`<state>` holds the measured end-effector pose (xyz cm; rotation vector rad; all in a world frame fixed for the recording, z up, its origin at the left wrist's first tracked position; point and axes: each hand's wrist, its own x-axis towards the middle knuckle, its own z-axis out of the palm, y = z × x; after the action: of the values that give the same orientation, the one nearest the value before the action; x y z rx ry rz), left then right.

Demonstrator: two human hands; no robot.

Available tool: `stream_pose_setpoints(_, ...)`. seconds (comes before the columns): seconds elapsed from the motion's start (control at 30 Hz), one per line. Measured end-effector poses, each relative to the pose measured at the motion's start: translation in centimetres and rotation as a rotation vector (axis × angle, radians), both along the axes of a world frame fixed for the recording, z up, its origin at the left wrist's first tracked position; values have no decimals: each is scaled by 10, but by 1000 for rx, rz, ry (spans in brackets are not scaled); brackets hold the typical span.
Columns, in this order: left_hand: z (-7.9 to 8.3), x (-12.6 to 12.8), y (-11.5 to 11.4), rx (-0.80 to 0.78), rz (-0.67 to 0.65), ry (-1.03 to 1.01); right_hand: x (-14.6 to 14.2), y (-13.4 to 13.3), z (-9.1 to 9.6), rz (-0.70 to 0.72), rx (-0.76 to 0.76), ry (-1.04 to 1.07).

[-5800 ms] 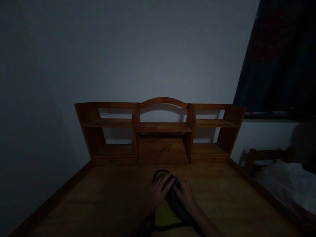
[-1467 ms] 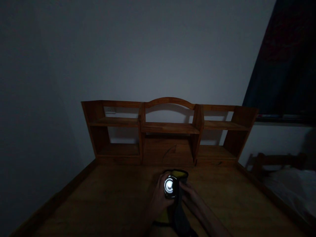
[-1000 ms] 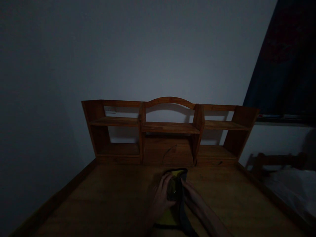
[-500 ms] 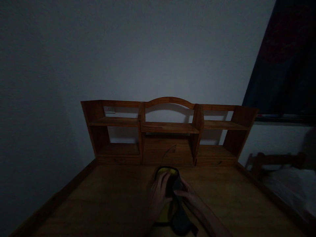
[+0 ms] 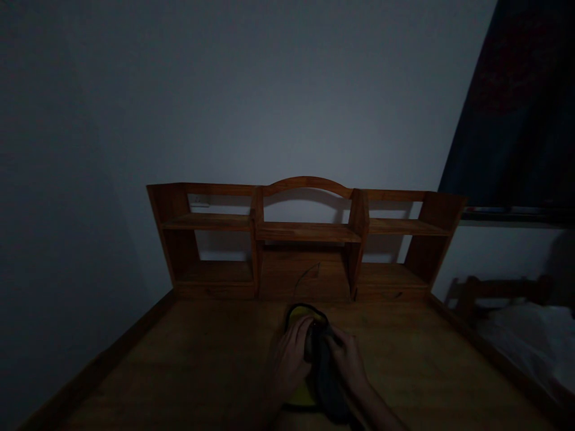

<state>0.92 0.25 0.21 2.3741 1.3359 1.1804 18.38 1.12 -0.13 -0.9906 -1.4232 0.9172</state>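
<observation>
Left hand [image 5: 288, 357] grips a dark object [image 5: 308, 345] (barely lit), right hand [image 5: 349, 360] clutches grey cloth [image 5: 329, 388].

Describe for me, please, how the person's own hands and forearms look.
The left hand and right hand are both ungloved; no ring or watch can be made out in the dim light. The right forearm is bare as far as it shows; the left forearm fades into shadow, so a sleeve there cannot be ruled out.
</observation>
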Motion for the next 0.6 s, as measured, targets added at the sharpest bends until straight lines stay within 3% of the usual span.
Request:
stream_pose_setpoints(0.17, -2, 3, 3, -53, 76, -136, -3, 4, 5, -33, -62, 109)
stream_pose_setpoints(0.37, 5, 5, 7, -180, 138, -316, -1, 15, -8, -49, -217, 225)
stream_pose_setpoints(0.5, 11, 4, 5, -155, 117, -298, 2, 23, -18, -39, -254, 224)
stream_pose_setpoints(0.6, 7, 3, 6, -105, 119, -204, 2, 23, -18, 0, -253, 209)
